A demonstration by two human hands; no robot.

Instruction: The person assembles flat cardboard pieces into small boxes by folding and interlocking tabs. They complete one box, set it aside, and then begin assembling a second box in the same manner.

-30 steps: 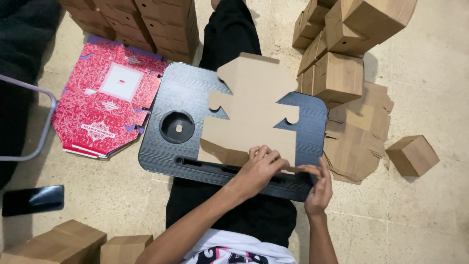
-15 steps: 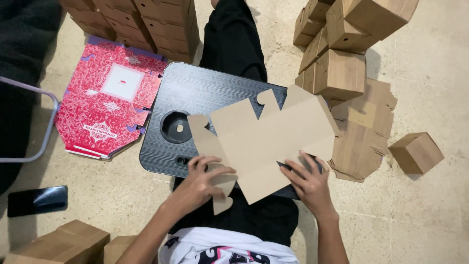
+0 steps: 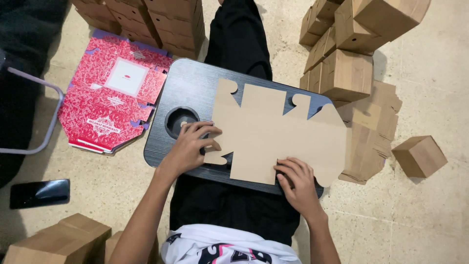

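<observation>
A flat die-cut brown cardboard box blank [image 3: 273,129] lies spread on a dark lap tray [image 3: 195,90] across my legs. My left hand [image 3: 193,144] presses on the blank's left edge, beside the tray's round cup hole [image 3: 178,120]. Fingers of my right hand [image 3: 298,181] rest flat on the blank's near right part, at the tray's front edge. Neither hand is closed around the cardboard.
Folded brown boxes are stacked at the right [image 3: 347,73], with one loose box [image 3: 419,156] on the floor. More boxes stand at the top left [image 3: 171,22] and bottom left [image 3: 58,242]. Red printed flat cartons [image 3: 115,100] lie left. A phone [image 3: 39,193] lies nearby.
The cardboard blank was turned and laid out flat across the tray. My left hand moved left to its edge; my right hand stayed near the front right.
</observation>
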